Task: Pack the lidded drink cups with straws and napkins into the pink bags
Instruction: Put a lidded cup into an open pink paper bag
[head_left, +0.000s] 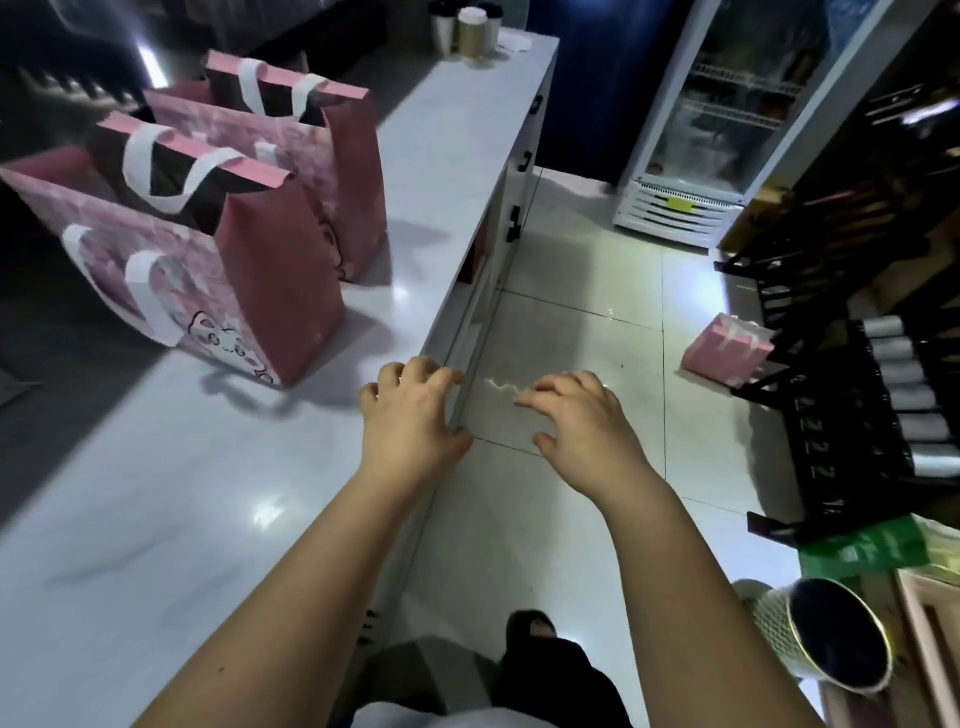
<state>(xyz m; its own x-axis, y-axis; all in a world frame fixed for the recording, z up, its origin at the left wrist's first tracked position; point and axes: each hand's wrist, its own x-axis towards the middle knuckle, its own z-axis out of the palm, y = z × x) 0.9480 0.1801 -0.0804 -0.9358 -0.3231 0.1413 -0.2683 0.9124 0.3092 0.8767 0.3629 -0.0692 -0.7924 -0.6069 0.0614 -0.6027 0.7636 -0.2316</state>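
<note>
Two pink bags stand open on the white counter (182, 493): the near bag (249, 270) with a cartoon print, and the far bag (332, 156) behind it. Several lidded cups (471, 28) and white napkins (514, 40) sit at the counter's far end. My left hand (410, 415) hovers over the counter's right edge, fingers loosely spread, holding nothing. My right hand (576, 415) hangs beyond the edge above the floor, fingers relaxed and empty. No straws can be made out.
A third pink bag (727, 351) lies on the tiled floor by a black rack (857, 415) holding rolled items. A glass-door fridge (727, 130) stands at the back right. A bin (826, 634) sits at lower right. My foot (530, 629) is below.
</note>
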